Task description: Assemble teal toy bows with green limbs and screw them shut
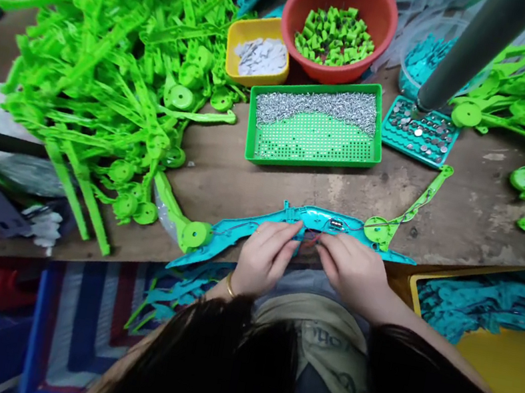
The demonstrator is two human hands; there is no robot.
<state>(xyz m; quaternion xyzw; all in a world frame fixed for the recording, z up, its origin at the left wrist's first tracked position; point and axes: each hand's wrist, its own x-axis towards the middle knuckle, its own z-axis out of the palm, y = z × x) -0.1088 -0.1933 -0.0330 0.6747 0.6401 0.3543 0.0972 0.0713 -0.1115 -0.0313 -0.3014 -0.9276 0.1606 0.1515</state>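
A blue plastic toy bow half [230, 233] lies at the table's front edge, inner side up. Green limbs carrying round discs, one a green disc [195, 236] on the left and the other a green arm [416, 206] on the right, are joined to its ends. Thin reddish wires [311, 237] run at its middle, near a small metallic part [337, 224]. My left hand [266, 258] is closed, its fingertips pinched at the wires beside the grip. From the other side my right hand [354, 270] pinches the same wires; fingertips partly hide them.
Behind the bow stands a green tray [311, 164] of small screws. Beyond are a yellow tub [232, 49], a red bowl [330, 69] of green pieces and a teal tray [410, 148] of metal discs. Green parts [113, 62] pile up left; a dark pole [475, 54] slants overhead.
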